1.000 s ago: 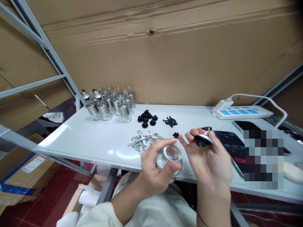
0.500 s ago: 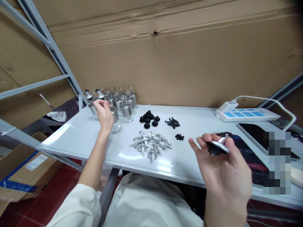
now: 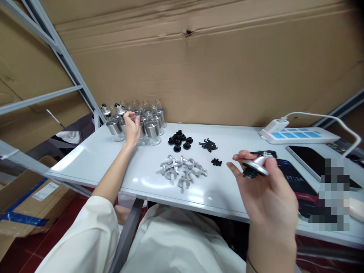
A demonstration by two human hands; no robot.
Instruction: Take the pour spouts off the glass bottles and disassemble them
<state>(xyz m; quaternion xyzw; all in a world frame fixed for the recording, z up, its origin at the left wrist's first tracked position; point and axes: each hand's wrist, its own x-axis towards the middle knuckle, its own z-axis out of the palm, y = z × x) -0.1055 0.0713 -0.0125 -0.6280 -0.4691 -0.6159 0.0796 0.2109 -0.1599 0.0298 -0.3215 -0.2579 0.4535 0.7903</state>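
My left hand (image 3: 132, 129) is at the group of bottles, its fingers curled around the top of a glass bottle with a metal sleeve (image 3: 141, 133); the hand hides part of the neck. In my right hand (image 3: 269, 189), raised over the table's right side, is a pourer stopper (image 3: 256, 167) with a silver cap, a black ribbed plug and a black lever, held between thumb and fingers. Silver spout pieces (image 3: 184, 182) lie at the middle front. Behind them are black ribbed plugs (image 3: 177, 141), black levers (image 3: 209, 145) and small black caps (image 3: 216, 162).
Several sleeved bottles (image 3: 152, 131) stand at the back left, two topped with pourers (image 3: 120, 109). A power strip (image 3: 301, 134) with a plugged-in charger and two phones (image 3: 295, 178) lie on the right. Cardboard (image 3: 199, 76) walls the back; a grey metal frame (image 3: 68, 66) rises at left.
My left hand has moved back and slightly right with the bottle, which now stands closer to the others. My right hand has turned the pourer stopper a little, showing more of its lever.
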